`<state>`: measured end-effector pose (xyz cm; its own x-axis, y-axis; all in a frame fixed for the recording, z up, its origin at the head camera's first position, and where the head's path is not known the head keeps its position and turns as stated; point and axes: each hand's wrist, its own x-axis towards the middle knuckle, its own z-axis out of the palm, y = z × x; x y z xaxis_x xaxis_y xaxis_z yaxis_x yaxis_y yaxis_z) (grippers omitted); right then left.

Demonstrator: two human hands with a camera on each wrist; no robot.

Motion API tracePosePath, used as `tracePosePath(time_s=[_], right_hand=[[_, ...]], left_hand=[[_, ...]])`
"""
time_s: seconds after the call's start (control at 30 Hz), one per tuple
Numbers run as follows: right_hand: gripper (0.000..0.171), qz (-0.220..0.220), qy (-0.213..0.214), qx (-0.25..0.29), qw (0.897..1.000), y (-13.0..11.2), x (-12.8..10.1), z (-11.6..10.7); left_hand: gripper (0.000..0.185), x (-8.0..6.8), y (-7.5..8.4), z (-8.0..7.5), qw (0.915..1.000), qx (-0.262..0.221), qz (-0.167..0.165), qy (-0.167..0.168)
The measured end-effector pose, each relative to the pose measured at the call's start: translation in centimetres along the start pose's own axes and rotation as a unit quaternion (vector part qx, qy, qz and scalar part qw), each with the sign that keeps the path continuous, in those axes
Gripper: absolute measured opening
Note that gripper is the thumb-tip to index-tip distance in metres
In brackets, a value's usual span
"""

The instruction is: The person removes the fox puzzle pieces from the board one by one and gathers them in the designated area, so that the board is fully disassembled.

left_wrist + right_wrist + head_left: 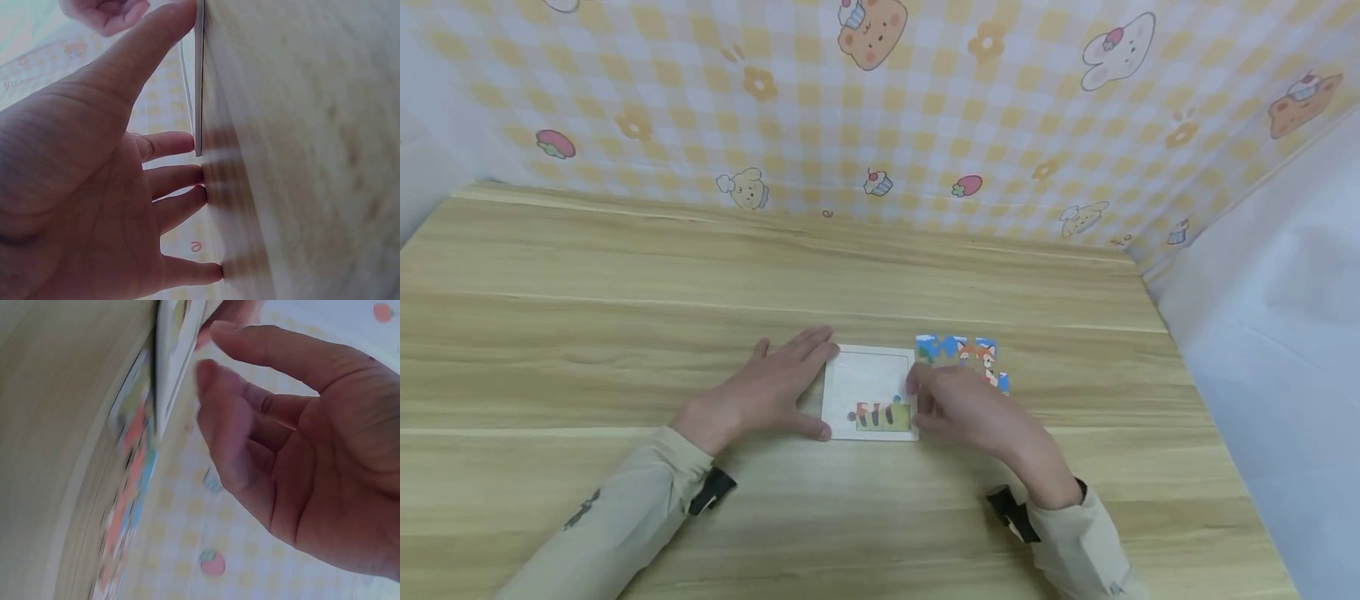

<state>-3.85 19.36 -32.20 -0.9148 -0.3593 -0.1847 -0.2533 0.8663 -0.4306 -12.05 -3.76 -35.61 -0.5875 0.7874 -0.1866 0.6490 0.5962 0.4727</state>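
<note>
A square white puzzle tray [868,375] lies on the table between the hands. Joined jigsaw pieces [895,418], green with red and dark stripes, fill part of its lower right. My left hand [771,387] is spread at the tray's left side, thumb and forefinger touching its edge. In the left wrist view, the other fingertips [215,272] rest on the tabletop. My right hand [970,408] hovers at the tray's right edge, its fingers bent. The right wrist view shows a gap between thumb and forefinger with nothing in it.
Loose jigsaw pieces [988,358] with fox pictures and blue parts lie just beyond the right hand, partly hidden by it. A wood-grain table [625,275] spreads all around. Behind it hangs a yellow checked cloth [685,92] with cartoon prints.
</note>
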Motion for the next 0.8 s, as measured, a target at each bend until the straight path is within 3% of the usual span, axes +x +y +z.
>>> tracePosePath(time_s=[0.1, 0.33, 0.8], right_hand=[[0.018, 0.009, -0.033, -0.003, 0.999, -1.2, 1.0, 0.4], [0.023, 0.015, -0.052, -0.071, 0.996, -2.5, 2.3, 1.5], [0.030, 0.033, -0.073, -0.050, 0.996, -2.2, 2.6, 2.3]], left_hand=[[0.094, 0.0, -0.1, 0.0, 1.0000, 0.000, 0.001, 0.001], [0.095, 0.1, -0.4, 0.2, 1.0000, 0.002, 0.002, 0.001], [0.096, 0.3, -0.2, 0.2, 1.0000, 0.005, -0.001, 0.000]])
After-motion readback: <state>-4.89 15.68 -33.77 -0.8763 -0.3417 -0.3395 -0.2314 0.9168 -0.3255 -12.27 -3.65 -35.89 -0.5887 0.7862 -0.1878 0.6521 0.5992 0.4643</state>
